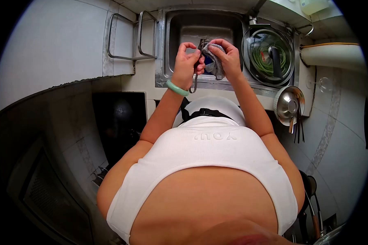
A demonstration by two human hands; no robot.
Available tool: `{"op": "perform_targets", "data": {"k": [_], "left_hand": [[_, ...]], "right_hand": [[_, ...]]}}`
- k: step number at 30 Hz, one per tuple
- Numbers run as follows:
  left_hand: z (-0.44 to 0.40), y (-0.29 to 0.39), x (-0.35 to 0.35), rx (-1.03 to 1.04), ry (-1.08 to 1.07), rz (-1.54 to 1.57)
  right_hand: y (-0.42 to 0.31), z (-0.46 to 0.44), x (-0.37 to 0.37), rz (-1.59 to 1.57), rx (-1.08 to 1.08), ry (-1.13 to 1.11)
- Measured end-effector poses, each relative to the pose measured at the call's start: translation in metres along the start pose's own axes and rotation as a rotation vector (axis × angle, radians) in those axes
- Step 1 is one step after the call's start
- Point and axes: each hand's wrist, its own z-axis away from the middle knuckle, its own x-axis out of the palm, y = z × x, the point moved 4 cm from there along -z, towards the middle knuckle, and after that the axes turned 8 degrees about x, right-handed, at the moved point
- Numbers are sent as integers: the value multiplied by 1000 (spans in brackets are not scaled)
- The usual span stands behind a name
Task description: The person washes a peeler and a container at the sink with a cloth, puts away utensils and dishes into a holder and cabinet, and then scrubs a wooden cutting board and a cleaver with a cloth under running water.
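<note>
Over the near part of the steel sink (184, 18), my left hand (187, 65), with a green bangle at the wrist, has its fingers curled round a thin dark utensil (195, 81). Its looped end hangs down below the fingers; what the upper end is cannot be made out. My right hand (228, 57) pinches a grey cloth (216, 67) beside the utensil's upper end. The cloth droops over the sink's near edge. Something blue (208, 61) shows between the hands, partly hidden by the cloth.
Right of the sink lies a round glass lid (253, 53) over green strands. A metal bowl (288, 103) with chopsticks is at the counter's right edge. A metal rack (141, 36) stands left of the sink, a dark hob (120, 118) lower left. The faucet (253, 20) is behind.
</note>
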Motion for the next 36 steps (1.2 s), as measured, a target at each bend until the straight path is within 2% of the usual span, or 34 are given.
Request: {"op": "perform_targets", "data": {"k": [2,6,8,12,16,18,19,21,22,26,29,31,32,34,35,36], "left_hand": [[-2,5,-8,222,166,-390],[-8,14,-17,256,99,-411],[-5,7,-5,254,44,-264],[-3,1,-3,338,8,-398],[-4,-3,-13,313,19,-426],[-4,-2,-6,202,-157,-288],[-5,2,-6,203,-160,-291],[-4,1,-2,42,-312,-109],[-5,1,-5,40,-315,-112],[-13,-4,-13,5,-346,-30],[-16,-6,-21,9,-322,-88],[-15,-3,-22,10,-291,-139],[-14,1,-24,83,-239,-282],[-13,10,-27,239,-97,-474],[-11,13,-26,238,-103,-476],[-8,23,-30,277,-6,-396]], "right_hand": [[-26,18,12,627,-471,278],[-33,17,31,625,-508,284],[-25,18,25,536,-302,268],[-16,19,25,349,-266,166],[-11,13,9,345,-262,223],[1,0,0,410,-75,90],[-2,1,0,408,-79,90],[1,7,2,162,190,1],[2,6,2,110,184,-97],[6,-3,0,-38,266,-225],[11,-12,0,-11,215,-174],[5,-16,-1,51,85,-31],[5,-21,-3,48,81,-30],[-10,-31,-14,231,-253,187],[-12,-36,-18,229,-259,191],[-21,-35,-20,268,-353,271]]}}
